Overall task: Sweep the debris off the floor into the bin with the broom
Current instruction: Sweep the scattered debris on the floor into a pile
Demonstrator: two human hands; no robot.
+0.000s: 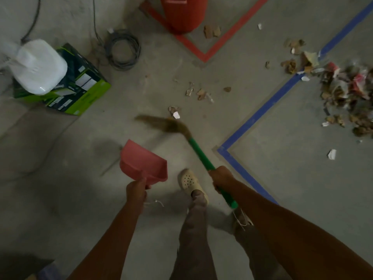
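The left arm reaches forward and down, its left hand (136, 190) curled round the handle of a pink dustpan (143, 160) held tilted above the floor (282, 178). The right hand (222, 177) grips the green handle of the broom (198, 153), its blurred bristles (159, 123) pointing left, near small scraps. The red bin (184, 13) stands at the top; the debris (347, 93) lies heaped far right, across the blue tape (268, 106).

Dustpan (144, 161) L of broom (198, 153)
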